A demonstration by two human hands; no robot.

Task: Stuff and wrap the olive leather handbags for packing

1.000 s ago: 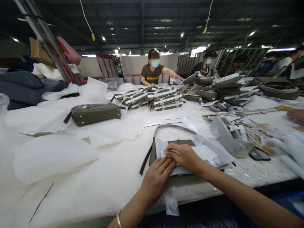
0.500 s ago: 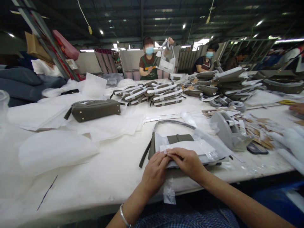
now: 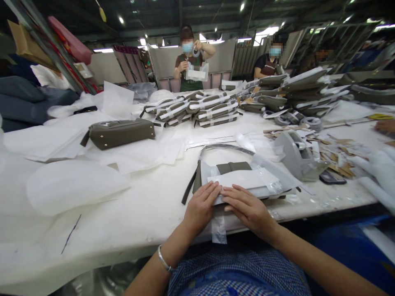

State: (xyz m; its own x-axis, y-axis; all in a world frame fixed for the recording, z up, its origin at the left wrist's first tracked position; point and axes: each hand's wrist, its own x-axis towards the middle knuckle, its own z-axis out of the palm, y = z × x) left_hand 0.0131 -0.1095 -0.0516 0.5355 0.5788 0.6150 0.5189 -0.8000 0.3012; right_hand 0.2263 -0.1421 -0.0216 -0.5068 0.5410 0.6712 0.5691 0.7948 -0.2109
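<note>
A dark olive handbag (image 3: 233, 167) lies on its side at the table's front edge, its wrapped strap arched behind it. White packing paper (image 3: 243, 179) covers much of its front, with clear tape toward the right end. My left hand (image 3: 202, 203) rests on the paper near the bag's left end, fingers stretched out flat. Beside it my right hand (image 3: 249, 209) lies with its fingers extended and slightly apart, also on the paper. Neither hand grips anything. A strip of clear tape (image 3: 219, 230) hangs over the table edge below the hands.
A grey tape dispenser (image 3: 293, 154) stands right of the bag, near a phone-like dark object (image 3: 332, 177). Another olive handbag (image 3: 121, 133) sits on the left among white paper sheets (image 3: 46, 142). Wrapped bags (image 3: 212, 109) are stacked behind. A co-worker (image 3: 191, 61) holds a clear item opposite.
My hands, earlier close together with fingertips meeting on the paper, now lie slightly apart and flatter. The co-worker opposite has lowered the clear item. The camera view has shifted a little.
</note>
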